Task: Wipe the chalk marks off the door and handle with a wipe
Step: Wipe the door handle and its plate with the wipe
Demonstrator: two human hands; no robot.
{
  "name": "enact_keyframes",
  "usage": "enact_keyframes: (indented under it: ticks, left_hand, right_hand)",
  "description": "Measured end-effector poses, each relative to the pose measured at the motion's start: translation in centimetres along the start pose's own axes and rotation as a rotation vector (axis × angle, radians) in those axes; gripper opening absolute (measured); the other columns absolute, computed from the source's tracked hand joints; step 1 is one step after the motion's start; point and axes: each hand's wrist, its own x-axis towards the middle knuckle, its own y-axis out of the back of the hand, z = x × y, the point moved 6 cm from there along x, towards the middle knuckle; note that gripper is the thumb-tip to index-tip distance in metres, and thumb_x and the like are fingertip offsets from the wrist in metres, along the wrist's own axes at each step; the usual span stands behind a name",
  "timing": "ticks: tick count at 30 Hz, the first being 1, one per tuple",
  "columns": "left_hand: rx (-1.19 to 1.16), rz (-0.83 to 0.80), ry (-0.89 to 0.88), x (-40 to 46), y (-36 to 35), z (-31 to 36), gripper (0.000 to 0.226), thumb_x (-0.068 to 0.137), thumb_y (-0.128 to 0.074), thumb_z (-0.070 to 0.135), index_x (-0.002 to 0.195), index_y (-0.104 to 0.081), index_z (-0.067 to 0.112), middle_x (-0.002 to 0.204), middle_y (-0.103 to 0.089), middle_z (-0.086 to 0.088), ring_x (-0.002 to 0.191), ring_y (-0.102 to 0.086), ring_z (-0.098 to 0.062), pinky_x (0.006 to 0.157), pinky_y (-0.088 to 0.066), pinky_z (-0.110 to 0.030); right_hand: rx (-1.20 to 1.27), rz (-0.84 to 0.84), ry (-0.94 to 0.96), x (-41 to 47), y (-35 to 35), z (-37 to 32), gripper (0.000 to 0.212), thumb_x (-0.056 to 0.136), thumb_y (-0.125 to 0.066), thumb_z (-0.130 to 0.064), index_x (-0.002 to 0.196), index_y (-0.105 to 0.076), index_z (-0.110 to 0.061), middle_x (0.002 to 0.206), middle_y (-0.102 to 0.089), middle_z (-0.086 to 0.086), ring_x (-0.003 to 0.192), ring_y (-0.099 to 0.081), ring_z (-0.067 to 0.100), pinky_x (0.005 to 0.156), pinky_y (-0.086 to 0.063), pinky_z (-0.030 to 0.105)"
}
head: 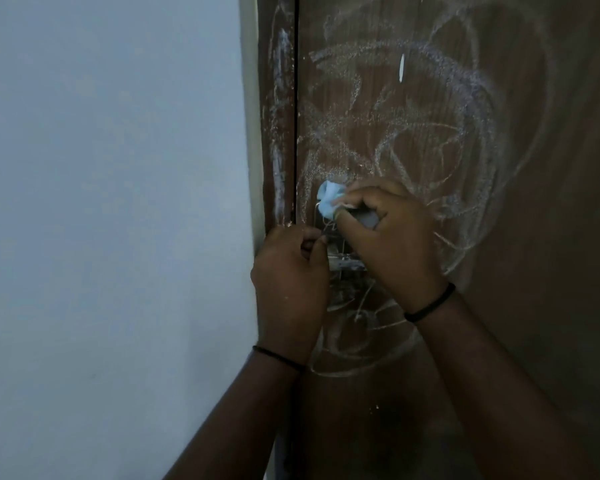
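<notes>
A crumpled light-blue wipe (329, 199) is pinched in the curled fingers of the right hand (392, 244) and pressed against the top of the chalk-smeared metal door handle plate (340, 261). Just left of the plate, the left hand (291, 282) is held with fingers curled; whether anything is gripped cannot be told. Beyond the plate, the brown wooden door (430, 133) is covered in white chalk scribbles (458, 109).
</notes>
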Motion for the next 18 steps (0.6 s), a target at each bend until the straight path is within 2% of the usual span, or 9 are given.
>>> enact_keyframes:
  ticks: [2,4,5,7,9,10,12,15,18]
  left_hand:
    - [-0.023,-0.008,0.048,-0.1,0.3,0.0,0.010,0.083,-0.071,0.019,0.085,-0.073,0.027,0.084,-0.066,0.015,0.072,-0.058,0.002,0.070,-0.040,-0.002]
    - [-0.020,-0.010,0.038,-0.2,0.8,0.5,0.011,0.084,-0.069,0.017,0.090,-0.074,0.025,0.087,-0.065,0.015,0.077,-0.059,0.001,0.071,-0.041,-0.006]
    - [-0.012,-0.005,0.017,-0.2,1.1,1.0,0.013,0.085,-0.068,0.016,0.093,-0.075,0.024,0.088,-0.065,0.014,0.078,-0.059,0.000,0.071,-0.039,-0.005]
    - [-0.011,-0.002,-0.018,-0.2,1.4,1.7,0.015,0.086,-0.066,0.013,0.094,-0.074,0.021,0.087,-0.062,0.016,0.079,-0.057,-0.001,0.070,-0.036,-0.001]
    - [0.000,-0.003,-0.034,-0.1,1.6,2.2,0.015,0.087,-0.062,0.009,0.091,-0.073,0.019,0.086,-0.063,0.013,0.077,-0.055,-0.002,0.066,-0.035,0.001]
    - [0.015,-0.004,-0.032,-0.1,1.7,2.2,0.015,0.088,-0.060,0.008,0.091,-0.072,0.017,0.087,-0.066,0.009,0.077,-0.054,-0.003,0.064,-0.035,-0.001]
    - [0.033,-0.003,-0.022,0.1,1.6,2.2,0.017,0.090,-0.057,0.007,0.096,-0.072,0.015,0.093,-0.068,0.001,0.079,-0.052,-0.003,0.062,-0.034,-0.007]
    - [0.045,0.000,-0.036,0.3,2.1,2.0,0.020,0.093,-0.053,0.008,0.098,-0.072,0.011,0.094,-0.068,-0.004,0.080,-0.052,-0.006,0.066,-0.033,-0.014]
    - [0.049,0.008,-0.063,0.4,2.6,2.0,0.019,0.094,-0.053,0.008,0.092,-0.072,0.006,0.086,-0.068,-0.010,0.075,-0.059,-0.017,0.065,-0.043,-0.024]
  right_hand:
    - [-0.049,0.018,0.021,0.1,-0.1,-0.5,0.014,0.083,-0.068,-0.005,0.094,-0.073,-0.011,0.096,-0.068,-0.002,0.085,-0.056,0.000,0.075,-0.043,0.005]
    - [-0.093,0.044,-0.006,0.3,0.0,-0.5,0.018,0.082,-0.067,-0.003,0.097,-0.070,-0.012,0.096,-0.069,-0.002,0.084,-0.057,0.002,0.073,-0.047,0.012]
    - [-0.132,0.049,-0.014,0.5,0.0,-0.6,0.017,0.081,-0.067,-0.003,0.096,-0.071,-0.011,0.095,-0.068,0.001,0.082,-0.058,0.006,0.071,-0.047,0.017]
    - [-0.205,0.038,0.033,0.9,-0.3,-1.1,0.010,0.080,-0.065,0.000,0.084,-0.073,-0.006,0.085,-0.066,0.008,0.072,-0.055,0.011,0.067,-0.040,0.016]
    - [-0.284,-0.048,0.137,1.2,-1.3,-2.4,0.015,0.081,-0.063,0.004,0.072,-0.071,-0.004,0.074,-0.064,0.009,0.063,-0.053,0.011,0.065,-0.038,0.010]
    - [-0.334,-0.119,0.169,1.3,-1.9,-2.9,0.017,0.083,-0.062,0.003,0.072,-0.072,-0.005,0.075,-0.064,0.009,0.066,-0.055,0.013,0.068,-0.042,0.014]
    - [-0.403,-0.205,0.182,1.6,-2.4,-2.9,0.017,0.083,-0.062,0.002,0.075,-0.073,-0.008,0.079,-0.065,0.008,0.076,-0.057,0.021,0.068,-0.047,0.029]
    - [-0.432,-0.156,0.132,1.7,-0.9,-2.0,0.013,0.081,-0.066,-0.001,0.079,-0.075,-0.010,0.079,-0.067,0.007,0.076,-0.059,0.023,0.065,-0.045,0.030]
    - [-0.396,-0.092,0.084,1.4,-0.6,-2.0,0.013,0.079,-0.066,0.003,0.076,-0.075,-0.007,0.079,-0.066,0.010,0.073,-0.057,0.021,0.062,-0.045,0.030]
